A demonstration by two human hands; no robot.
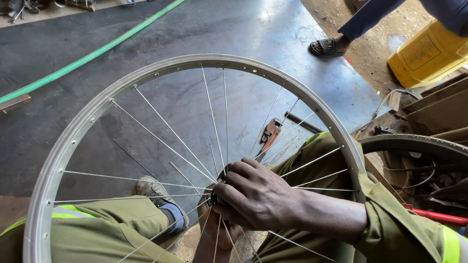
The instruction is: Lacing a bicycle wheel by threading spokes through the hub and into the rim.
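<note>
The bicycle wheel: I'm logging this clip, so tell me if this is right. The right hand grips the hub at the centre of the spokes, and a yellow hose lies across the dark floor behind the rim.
Not quite. The head view shows the hose is green, not yellow. The rest holds: the right hand grips the hub of the bicycle wheel.

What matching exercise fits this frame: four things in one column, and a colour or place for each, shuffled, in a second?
Things:
1. wheel rim
2. hose
3. jerrycan
4. right hand

Colour or place:
A. yellow, top right
B. at the wheel's hub
C. silver, resting across the person's legs
D. green, lying on the dark floor

Pairs: 1-C, 2-D, 3-A, 4-B
</note>
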